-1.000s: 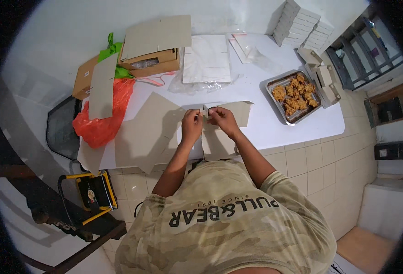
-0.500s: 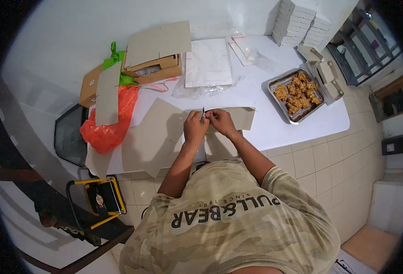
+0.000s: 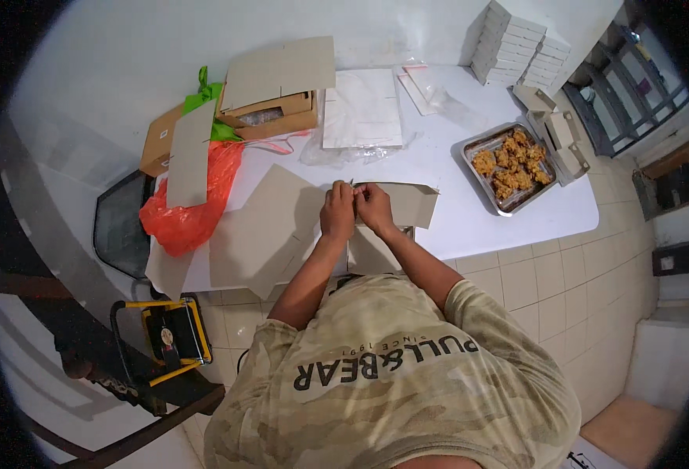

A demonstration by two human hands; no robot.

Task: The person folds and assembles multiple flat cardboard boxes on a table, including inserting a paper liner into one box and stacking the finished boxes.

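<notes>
Both hands are at the left corner of a partly folded grey-brown cardboard box (image 3: 407, 205) by the near edge of the table. My left hand (image 3: 338, 209) has its fingers bent closed on the cardboard at that corner. Right beside it, my right hand (image 3: 373, 206) pinches the same corner; the fingertips almost meet. The fingers hide the exact fold or tab they grip. To the left lies a flat cardboard sheet (image 3: 262, 223) with cut slits.
A metal tray (image 3: 508, 202) of fried food pieces stands right, beside an open small box (image 3: 567, 144). Stacked white boxes (image 3: 508, 47) rise behind. White sheets (image 3: 362, 109) lie at the back. Far left are a brown carton (image 3: 278, 117), a red plastic bag (image 3: 176, 227) and a yellow-framed step stool (image 3: 176, 336).
My hands have drawn closer together at the box corner, and the flap that stood up between them shows less. My left fingers have curled further over. The whole view has shifted slightly.
</notes>
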